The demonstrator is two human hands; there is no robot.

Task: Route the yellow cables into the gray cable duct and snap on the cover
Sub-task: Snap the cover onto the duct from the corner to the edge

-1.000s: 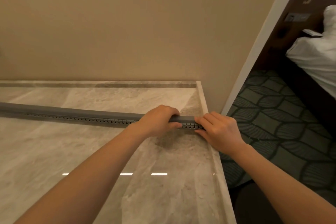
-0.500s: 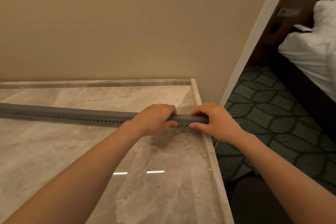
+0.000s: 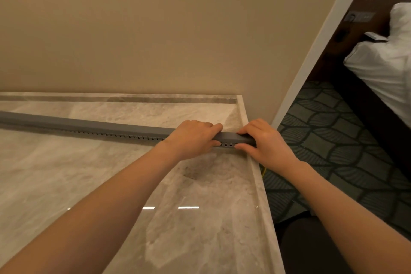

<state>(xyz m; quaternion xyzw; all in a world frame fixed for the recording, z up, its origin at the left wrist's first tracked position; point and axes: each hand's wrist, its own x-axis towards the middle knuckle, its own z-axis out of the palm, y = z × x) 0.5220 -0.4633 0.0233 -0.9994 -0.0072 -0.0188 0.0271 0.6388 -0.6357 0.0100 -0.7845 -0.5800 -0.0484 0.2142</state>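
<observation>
A long gray cable duct [image 3: 100, 128] with its cover on top lies across the marble counter [image 3: 89, 184], running from the left edge to the counter's right edge. My left hand [image 3: 192, 138] grips the duct near its right end, fingers curled over the cover. My right hand [image 3: 264, 140] holds the very end of the duct, fingers on top and thumb on its near side. A short bit of yellow cable [image 3: 264, 171] shows below my right wrist, hanging beside the counter edge. The cables inside the duct are hidden.
A beige wall [image 3: 155, 29] rises behind the counter. Right of the counter edge [image 3: 259, 184] lies dark patterned carpet [image 3: 333, 140]. A bed with white linen [image 3: 384, 69] stands at the far right.
My right hand shifted from touching the duct's end with its fingertips to clasping it, fingers over the top. My left hand stayed gripping the duct. The view moved a little.
</observation>
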